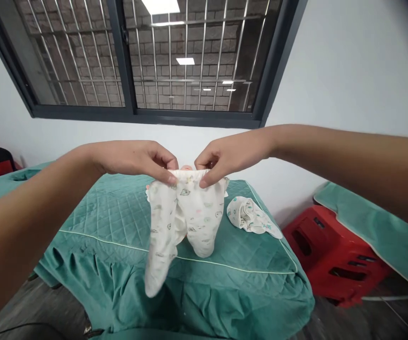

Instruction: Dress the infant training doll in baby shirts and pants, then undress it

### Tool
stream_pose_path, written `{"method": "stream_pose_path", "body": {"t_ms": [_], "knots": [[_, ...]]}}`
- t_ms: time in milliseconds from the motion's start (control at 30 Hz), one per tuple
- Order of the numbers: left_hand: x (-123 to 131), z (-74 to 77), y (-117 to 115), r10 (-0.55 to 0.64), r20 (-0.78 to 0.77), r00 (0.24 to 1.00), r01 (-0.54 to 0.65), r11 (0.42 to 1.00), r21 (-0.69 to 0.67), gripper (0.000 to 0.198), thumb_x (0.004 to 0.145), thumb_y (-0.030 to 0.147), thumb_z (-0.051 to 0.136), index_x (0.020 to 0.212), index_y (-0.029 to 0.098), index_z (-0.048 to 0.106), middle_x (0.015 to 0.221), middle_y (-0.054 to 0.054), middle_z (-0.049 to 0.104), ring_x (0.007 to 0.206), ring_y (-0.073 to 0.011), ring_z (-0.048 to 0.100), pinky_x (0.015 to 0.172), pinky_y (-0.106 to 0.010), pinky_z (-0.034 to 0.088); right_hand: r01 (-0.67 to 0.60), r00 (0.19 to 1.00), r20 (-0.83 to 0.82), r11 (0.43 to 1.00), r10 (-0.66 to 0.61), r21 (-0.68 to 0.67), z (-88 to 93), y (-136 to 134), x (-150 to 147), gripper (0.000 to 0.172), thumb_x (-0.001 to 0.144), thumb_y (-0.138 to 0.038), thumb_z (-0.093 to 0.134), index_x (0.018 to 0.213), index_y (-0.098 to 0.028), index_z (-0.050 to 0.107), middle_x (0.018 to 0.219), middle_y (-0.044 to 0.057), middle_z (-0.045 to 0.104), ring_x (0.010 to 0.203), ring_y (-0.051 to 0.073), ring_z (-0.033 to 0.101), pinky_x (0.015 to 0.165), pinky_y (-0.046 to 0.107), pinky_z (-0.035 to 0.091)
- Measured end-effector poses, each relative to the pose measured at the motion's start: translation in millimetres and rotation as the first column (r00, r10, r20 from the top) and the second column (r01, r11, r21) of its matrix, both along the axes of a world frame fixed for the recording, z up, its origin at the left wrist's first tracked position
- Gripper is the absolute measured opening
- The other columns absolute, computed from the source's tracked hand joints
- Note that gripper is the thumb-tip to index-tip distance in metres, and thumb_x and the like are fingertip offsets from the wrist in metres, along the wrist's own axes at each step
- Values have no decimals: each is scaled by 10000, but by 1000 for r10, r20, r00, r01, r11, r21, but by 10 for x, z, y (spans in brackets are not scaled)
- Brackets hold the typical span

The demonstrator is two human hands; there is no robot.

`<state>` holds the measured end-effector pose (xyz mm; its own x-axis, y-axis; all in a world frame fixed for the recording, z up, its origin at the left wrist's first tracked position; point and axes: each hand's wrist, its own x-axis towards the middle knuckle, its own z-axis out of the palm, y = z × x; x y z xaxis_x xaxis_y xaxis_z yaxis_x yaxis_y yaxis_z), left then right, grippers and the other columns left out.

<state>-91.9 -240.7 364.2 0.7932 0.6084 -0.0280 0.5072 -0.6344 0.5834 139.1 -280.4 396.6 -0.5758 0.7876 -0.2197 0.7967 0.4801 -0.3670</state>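
Evenly, printed baby pants are pinched at the waistband by both hands

A pair of white footed baby pants (202, 212), dotted with small coloured motifs, is held up at the centre, in front of a quilted green cover (108, 203). The left end of the elastic waistband is gripped by the left hand (136, 158), which is nearly closed, with the thumb laid on the front and the fingers curled behind. The right end is gripped in the same way by the right hand (234, 153), also nearly closed. The two legs are left hanging, the left one lower and nearer than the right; whether the cover is touched by them cannot be told. Just above the waistband, between the hands, a small pinkish rounded object (186, 167) is mostly hidden by the pants.

To the right, a bunched white cloth with a green print (248, 215) is laid on the cover, apart from the pants. Farther right, a red plastic stool (306, 264) is partly overlapped by another green cover (370, 224). On the far side, a dark-framed window (133, 112) is set in a white wall (338, 71), and metal bars (204, 56) are seen through its panes.
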Motion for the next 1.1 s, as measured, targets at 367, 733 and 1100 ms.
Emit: {"method": "stream_pose_path", "body": {"t_ms": [367, 733, 1100], "knots": [[-343, 85, 7, 139, 32, 990, -142, 966, 217, 319, 728, 513, 684, 872, 228, 682, 808, -18, 644, 764, -181, 582, 670, -264, 456, 194, 973, 79, 957, -215, 216, 308, -192, 376, 361, 733, -594, 721, 778, -236, 741, 799, 6, 709, 899, 210, 672, 765, 317, 532], [-68, -136, 381, 375, 600, 707, -668, 631, 394, 118, 745, 259, 642, 832, 189, 680, 873, -54, 674, 796, -201, 586, 732, -319, 459, 291, 774, -592, 957, -223, 21, -214, 300, -208, 277, 917, -423, 590, 838, -174, 681, 973, 98, 708, 864, 200, 664, 710, 347, 569], [-236, -1650, 1097, 638, 340, 691, -652, 753, -89, 225, 674, 206, 583, 870, 198, 692, 843, -41, 696, 841, -238, 627, 746, -328, 484, 47, 988, -143, 998, -53, -44, -1811, 1194, -421, 233, 845, -287, 608, 1049, -231, 705, 885, 12, 739, 842, 178, 687, 745, 264, 519]]}}
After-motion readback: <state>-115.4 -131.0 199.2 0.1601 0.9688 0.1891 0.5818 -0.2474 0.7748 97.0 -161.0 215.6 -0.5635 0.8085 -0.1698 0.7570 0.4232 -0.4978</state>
